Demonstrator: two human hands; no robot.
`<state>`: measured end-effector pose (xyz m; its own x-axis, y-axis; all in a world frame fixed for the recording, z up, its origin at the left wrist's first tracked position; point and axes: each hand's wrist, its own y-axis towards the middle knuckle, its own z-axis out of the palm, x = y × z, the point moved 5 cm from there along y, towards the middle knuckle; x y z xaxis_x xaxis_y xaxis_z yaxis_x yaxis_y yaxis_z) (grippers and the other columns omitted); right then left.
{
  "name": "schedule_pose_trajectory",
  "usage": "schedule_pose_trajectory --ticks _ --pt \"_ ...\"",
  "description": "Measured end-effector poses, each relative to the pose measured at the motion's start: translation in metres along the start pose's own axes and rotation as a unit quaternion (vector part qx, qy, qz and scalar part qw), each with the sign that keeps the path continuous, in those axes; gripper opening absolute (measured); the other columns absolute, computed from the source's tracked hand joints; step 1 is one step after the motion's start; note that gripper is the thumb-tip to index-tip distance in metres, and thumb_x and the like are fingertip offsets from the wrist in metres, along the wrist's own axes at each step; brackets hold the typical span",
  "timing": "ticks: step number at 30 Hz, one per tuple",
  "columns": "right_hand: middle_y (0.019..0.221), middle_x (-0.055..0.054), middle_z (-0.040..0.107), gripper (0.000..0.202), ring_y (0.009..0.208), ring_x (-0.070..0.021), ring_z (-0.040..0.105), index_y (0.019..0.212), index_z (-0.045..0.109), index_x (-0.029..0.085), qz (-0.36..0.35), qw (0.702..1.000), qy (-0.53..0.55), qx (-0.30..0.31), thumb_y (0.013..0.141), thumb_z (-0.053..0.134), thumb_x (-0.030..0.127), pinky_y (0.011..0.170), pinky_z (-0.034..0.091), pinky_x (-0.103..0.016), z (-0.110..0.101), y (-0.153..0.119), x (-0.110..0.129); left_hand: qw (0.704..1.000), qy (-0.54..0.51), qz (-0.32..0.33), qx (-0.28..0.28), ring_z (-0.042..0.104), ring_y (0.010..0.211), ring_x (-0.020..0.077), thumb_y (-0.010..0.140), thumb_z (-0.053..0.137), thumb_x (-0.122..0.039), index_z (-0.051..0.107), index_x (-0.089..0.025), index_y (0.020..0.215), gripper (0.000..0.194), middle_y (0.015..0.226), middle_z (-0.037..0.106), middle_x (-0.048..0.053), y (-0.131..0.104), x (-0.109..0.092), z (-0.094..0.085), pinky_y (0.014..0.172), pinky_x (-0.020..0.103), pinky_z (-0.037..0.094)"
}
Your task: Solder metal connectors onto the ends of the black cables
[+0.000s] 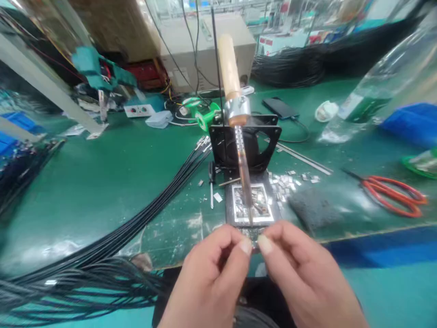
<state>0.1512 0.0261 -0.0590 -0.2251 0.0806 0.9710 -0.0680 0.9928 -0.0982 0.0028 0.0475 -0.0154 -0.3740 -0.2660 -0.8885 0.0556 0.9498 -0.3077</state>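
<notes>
Just beyond the fingertips, above the gap between the hands, a wooden-handled metal soldering iron [239,136] points its tip down toward the grip. The bare left hand [215,273] and bare right hand [303,273] each press thumb against forefinger, nearly meeting; whether anything small is pinched there, I cannot tell. Past the grip lies a white-rimmed square tray [235,207]; beyond the left hand, a bundle of thin black cables [160,200].

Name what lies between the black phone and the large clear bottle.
In the head view, a small white item, plus a dark cable beside the phone.
</notes>
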Motion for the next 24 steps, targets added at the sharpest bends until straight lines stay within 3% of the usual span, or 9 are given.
schedule_pose_trajectory --ticks 7,14,21,24 --pt "0.067 0.005 0.044 0.034 0.059 -0.0115 0.041 0.083 0.056 0.022 0.001 1.0 0.025 0.0 0.107 0.051 0.045 0.053 0.041 -0.021 -0.001 0.006 0.0 1.0 -0.004 -0.006 0.008 0.059 0.071 0.0204 0.094 0.061 -0.047 0.069 -0.022 0.08 0.03 0.064 0.061 0.0 0.003 0.004 0.002 0.067 0.027 0.05" --pt "0.067 0.004 0.051 0.03 0.059 -0.0108 0.049 0.083 0.058 0.022 -0.024 1.0 0.004 -0.015 0.107 0.052 0.039 0.053 0.046 -0.018 -0.002 0.01 0.005 0.998 -0.015 -0.028 0.057 0.056 0.081 0.0185 0.103 0.048 -0.043 0.059 -0.022 0.082 0.031 0.083 0.066 0.0 0.001 0.014 0.007 0.069 0.028 0.041" --pt "0.065 0.005 0.051 0.029 0.056 -0.0095 0.051 0.081 0.058 0.022 -0.047 0.998 -0.008 -0.036 0.106 0.053 0.035 0.05 0.047 -0.016 -0.003 0.013 0.01 0.998 -0.011 -0.029 0.06 0.057 0.085 0.0201 0.103 0.047 -0.043 0.053 -0.023 0.081 0.03 0.086 0.067 0.001 0.002 0.012 0.006 0.073 0.029 0.042" --pt "0.065 0.005 0.051 0.028 0.056 -0.0092 0.05 0.081 0.058 0.022 -0.044 0.998 0.005 -0.034 0.105 0.054 0.035 0.05 0.047 -0.015 -0.003 0.015 0.009 0.997 -0.022 -0.031 0.063 0.056 0.083 0.0193 0.102 0.048 -0.042 0.053 -0.023 0.081 0.029 0.081 0.061 -0.001 0.004 0.011 0.007 0.072 0.029 0.042"
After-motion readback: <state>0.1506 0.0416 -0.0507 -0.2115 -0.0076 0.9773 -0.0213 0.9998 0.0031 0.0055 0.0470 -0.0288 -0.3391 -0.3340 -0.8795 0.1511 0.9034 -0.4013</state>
